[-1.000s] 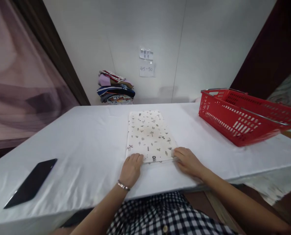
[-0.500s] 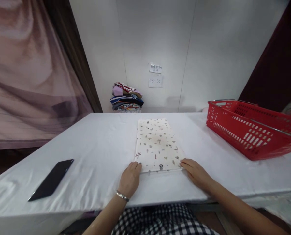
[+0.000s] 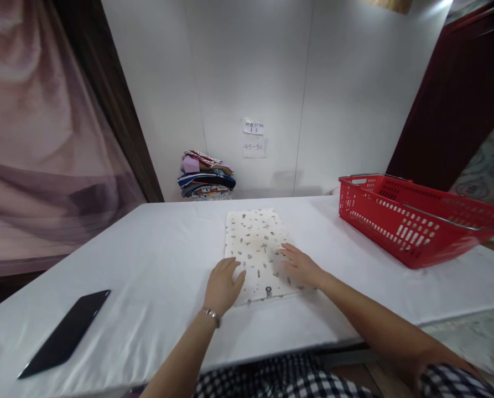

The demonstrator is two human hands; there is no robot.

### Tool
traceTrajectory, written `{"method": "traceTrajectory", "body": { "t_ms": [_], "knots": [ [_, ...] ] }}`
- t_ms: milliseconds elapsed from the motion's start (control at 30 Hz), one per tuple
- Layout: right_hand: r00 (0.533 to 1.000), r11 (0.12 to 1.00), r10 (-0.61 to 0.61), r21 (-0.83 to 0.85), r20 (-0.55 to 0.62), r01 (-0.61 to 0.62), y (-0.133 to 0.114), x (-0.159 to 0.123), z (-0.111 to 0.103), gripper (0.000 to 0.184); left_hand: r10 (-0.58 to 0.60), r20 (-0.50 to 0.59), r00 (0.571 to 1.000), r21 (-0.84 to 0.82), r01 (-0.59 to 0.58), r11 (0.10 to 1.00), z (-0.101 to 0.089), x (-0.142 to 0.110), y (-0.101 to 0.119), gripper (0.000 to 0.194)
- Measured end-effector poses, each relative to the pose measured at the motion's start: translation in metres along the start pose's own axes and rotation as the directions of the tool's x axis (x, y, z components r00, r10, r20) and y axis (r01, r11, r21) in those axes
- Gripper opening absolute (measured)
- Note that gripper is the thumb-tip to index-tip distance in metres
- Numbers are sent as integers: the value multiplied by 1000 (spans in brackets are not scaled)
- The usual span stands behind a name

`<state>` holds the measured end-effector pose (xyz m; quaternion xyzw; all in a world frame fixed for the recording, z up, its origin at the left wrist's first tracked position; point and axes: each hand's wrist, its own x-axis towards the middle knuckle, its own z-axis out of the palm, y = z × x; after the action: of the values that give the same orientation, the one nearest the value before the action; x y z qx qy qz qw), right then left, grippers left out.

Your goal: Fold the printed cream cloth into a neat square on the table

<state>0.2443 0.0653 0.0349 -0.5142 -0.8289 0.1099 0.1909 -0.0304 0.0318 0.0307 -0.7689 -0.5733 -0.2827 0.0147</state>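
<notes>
A folded white cloth (image 3: 253,249) printed with small plants and animals lies flat on the white-covered table (image 3: 176,249). Over its left side is my left hand (image 3: 224,283), thumb and fingers apart, with a metal bracelet at the wrist. My right hand (image 3: 301,266) reaches across the right part of the cloth, its fingers stretched out and a little blurred. Neither hand grips the fabric; whether the fingertips press on it I cannot tell.
A red plastic basket (image 3: 396,221) with metal handles stands on the table at the right. A dark phone-like slab (image 3: 66,334) lies at the near left. Behind the table, folded clothes (image 3: 207,176) are piled against the wall, left of two paper notes (image 3: 254,138).
Both hands have left the near corners of the cloth and moved farther over it, their fingers opening. My view has tilted slightly upward and shifted right.
</notes>
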Motion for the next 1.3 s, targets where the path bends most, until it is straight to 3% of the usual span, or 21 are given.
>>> {"method": "traceTrajectory", "body": {
  "t_ms": [133, 233, 367, 433, 533, 700, 900, 1067, 1300],
  "knots": [
    [981, 987, 101, -136, 164, -79, 1, 21, 27, 64, -82, 175, 981, 94, 66, 993, 39, 3, -20, 50],
    [977, 982, 111, -169, 181, -81, 7, 15, 40, 64, -100, 223, 970, 84, 83, 993, 52, -6, -32, 55],
    [994, 996, 87, -22, 70, -86, 22, 16, 36, 47, -102, 226, 969, 79, 87, 993, 50, -8, -33, 54],
    [979, 978, 202, 60, -27, -200, 34, 29, 28, 38, -107, 227, 968, 82, 90, 993, 48, -7, -30, 53],
    [904, 913, 408, 72, -124, -402, 53, 56, 15, 32, -113, 219, 969, 87, 96, 992, 47, -6, -28, 53],
    [836, 842, 539, 29, -103, -539, 72, 88, 11, 28, -105, 216, 971, 82, 90, 993, 47, -7, -30, 53],
    [767, 769, 636, -3, -85, -639, 75, 101, 21, 26, -122, 235, 964, 80, 106, 991, 45, -6, -29, 53],
    [750, 753, 653, -16, -103, -658, 73, 98, 25, 23, -108, 216, 970, 67, 96, 993, 48, -7, -32, 52],
    [769, 767, 637, -46, -61, -639, 80, 107, 19, 27, -95, 187, 978, 50, 88, 995, 50, -8, -33, 51]
  ]
}}
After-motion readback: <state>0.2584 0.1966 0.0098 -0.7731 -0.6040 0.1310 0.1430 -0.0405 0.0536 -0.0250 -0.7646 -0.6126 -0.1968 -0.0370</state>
